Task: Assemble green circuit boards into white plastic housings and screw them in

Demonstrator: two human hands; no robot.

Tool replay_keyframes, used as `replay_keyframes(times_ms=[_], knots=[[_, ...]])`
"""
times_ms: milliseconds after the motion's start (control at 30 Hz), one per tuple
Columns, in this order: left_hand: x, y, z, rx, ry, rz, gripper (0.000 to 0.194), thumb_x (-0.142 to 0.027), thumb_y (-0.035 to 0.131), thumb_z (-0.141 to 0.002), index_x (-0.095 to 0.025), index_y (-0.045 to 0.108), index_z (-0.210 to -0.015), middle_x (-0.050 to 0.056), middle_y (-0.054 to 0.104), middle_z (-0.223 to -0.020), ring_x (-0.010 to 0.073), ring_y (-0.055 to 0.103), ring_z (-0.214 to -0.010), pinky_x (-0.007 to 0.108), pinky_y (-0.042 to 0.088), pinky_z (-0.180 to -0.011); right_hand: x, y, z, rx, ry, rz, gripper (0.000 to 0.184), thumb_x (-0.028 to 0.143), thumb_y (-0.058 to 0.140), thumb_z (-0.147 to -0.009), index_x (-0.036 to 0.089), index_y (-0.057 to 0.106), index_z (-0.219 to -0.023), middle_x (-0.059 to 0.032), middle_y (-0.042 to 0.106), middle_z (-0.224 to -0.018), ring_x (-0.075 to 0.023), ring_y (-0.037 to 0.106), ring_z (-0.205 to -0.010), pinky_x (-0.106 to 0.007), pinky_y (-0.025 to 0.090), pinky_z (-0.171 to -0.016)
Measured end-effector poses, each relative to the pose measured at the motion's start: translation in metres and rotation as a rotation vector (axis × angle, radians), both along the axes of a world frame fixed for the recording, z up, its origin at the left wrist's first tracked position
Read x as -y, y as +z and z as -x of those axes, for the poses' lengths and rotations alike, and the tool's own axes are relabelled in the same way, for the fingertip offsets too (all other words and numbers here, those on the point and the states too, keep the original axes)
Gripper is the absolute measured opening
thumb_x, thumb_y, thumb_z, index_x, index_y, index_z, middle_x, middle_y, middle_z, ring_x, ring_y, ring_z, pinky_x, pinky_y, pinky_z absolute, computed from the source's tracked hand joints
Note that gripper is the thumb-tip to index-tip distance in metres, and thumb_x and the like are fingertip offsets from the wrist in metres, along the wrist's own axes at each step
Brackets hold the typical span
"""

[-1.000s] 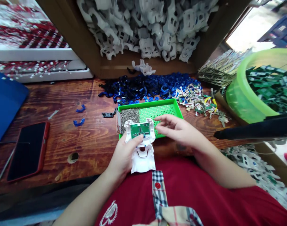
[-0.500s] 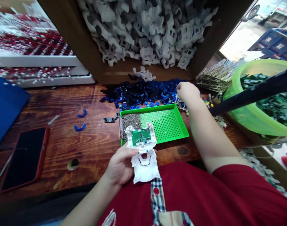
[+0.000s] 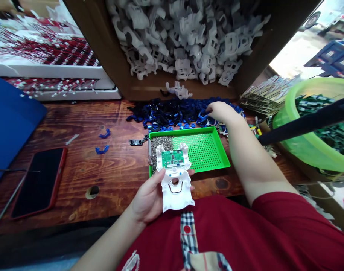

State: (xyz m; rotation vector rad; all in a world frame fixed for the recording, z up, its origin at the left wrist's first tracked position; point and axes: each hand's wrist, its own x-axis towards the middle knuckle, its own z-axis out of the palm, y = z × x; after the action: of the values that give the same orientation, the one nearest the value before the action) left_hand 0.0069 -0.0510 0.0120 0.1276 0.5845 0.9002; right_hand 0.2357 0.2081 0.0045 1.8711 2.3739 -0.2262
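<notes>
Head view: the table [image 3: 76, 162] carries a green tray [image 3: 206, 150] mid-frame and blue parts [image 3: 172, 111] above it, where the right hand [image 3: 222, 112] reaches, its pinch unclear. Lower centre, the left hand [image 3: 148, 199] grips a white shell [image 3: 179, 199]; careless tilting could drop its circuit board [image 3: 172, 158], if unfastened.

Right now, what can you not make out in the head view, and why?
Head view:
Right hand: its back hides most fingers, so any grip is unclear.
Left hand: the white shell covers most of its fingers.
Green circuit board: markings too small to read.
Light-green tub: the right edge cuts it off; a dark bar hides part.
</notes>
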Motion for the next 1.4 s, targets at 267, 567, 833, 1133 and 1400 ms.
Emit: replay_keyframes(times_ms=[267,567,833,1133,1400], knots=[[0.004,0.000,-0.006,-0.106,0.058,-0.063,0.036,-0.039,0.053,-0.085,-0.014,0.064,-0.108,0.014,0.069,-0.109,0.0267,0.068,-0.084,0.042,0.054,-0.077,0.009,-0.009,-0.008,-0.013,-0.029,-0.054,0.029,0.033,0.052,-0.089,0.013,0.056,-0.111,-0.0084,0.056,-0.113,-0.0180,0.055,-0.103,-0.040,0.047,-0.091],[0.013,-0.005,0.000,-0.217,0.041,-0.257,0.076,-0.018,0.070,-0.067,-0.025,0.039,-0.136,0.013,0.064,-0.118,0.0322,0.061,-0.106,0.041,0.048,-0.085,0.009,-0.002,-0.002,-0.094,-0.028,-0.137,0.025,0.026,0.056,-0.085,0.011,0.063,-0.104,-0.0149,0.059,-0.108,-0.0251,0.056,-0.102,-0.043,0.045,-0.092],[0.007,-0.015,-0.006,-0.300,0.080,-0.312,0.083,-0.017,0.074,-0.066,-0.027,0.034,-0.138,0.012,0.059,-0.125,0.0322,0.055,-0.114,0.042,0.045,-0.091,0.138,0.037,0.023,-0.674,0.349,-0.313,0.015,0.033,0.057,-0.085,0.022,0.060,-0.095,-0.0014,0.064,-0.087,-0.0121,0.060,-0.077,-0.025,0.050,-0.071],[0.009,-0.015,-0.017,-0.456,0.163,-0.412,0.076,-0.016,0.068,-0.076,-0.030,0.028,-0.139,0.004,0.057,-0.126,0.0201,0.053,-0.114,0.032,0.042,-0.098,0.211,0.021,0.045,-0.601,0.665,-0.329,0.011,0.023,0.056,-0.086,0.015,0.060,-0.080,-0.0058,0.061,-0.081,-0.0137,0.057,-0.076,-0.026,0.048,-0.066],[0.013,-0.014,-0.022,-0.583,0.146,-0.505,0.073,-0.019,0.065,-0.081,-0.030,0.023,-0.140,0.004,0.050,-0.134,0.0180,0.049,-0.121,0.030,0.039,-0.102,0.213,0.018,0.050,-0.596,0.728,-0.389,0.013,0.024,0.053,-0.088,0.015,0.063,-0.085,-0.0037,0.063,-0.082,-0.0148,0.055,-0.078,-0.029,0.043,-0.069]])
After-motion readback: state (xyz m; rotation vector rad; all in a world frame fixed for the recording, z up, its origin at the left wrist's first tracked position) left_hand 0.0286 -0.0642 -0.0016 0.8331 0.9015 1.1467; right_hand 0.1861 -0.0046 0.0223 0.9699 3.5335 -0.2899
